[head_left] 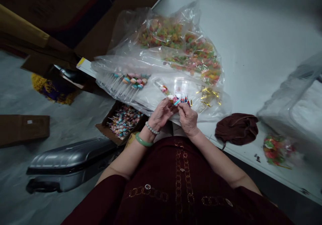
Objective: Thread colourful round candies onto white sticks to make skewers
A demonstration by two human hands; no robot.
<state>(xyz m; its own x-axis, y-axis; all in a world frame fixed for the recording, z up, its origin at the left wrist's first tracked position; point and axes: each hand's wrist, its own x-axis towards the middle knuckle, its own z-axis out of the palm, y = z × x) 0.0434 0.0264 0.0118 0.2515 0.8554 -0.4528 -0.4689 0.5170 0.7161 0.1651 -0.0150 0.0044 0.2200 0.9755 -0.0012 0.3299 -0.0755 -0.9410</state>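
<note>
My left hand point(161, 115), with a bead bracelet and a green bangle at its wrist, pinches a colourful candy skewer point(175, 100) that looks wrapped in clear film. My right hand point(188, 119) is closed with thumb and forefinger at the skewer's other side. Just beyond the fingers lie small red and blue printed pieces point(185, 99). Gold twist ties point(210, 96) are scattered to the right. Over to the left, several candy sticks point(136, 80) rest in a row on clear plastic. Fruit-coloured gummy candies point(171, 34) fill a large clear bag at the back.
A cardboard box of wrapped candy sticks point(124, 121) stands below the table's left edge. A brown cloth point(236, 128) and a small bag of gummies point(274, 149) lie on the white table point(251, 50). A grey suitcase point(72, 158) is on the floor.
</note>
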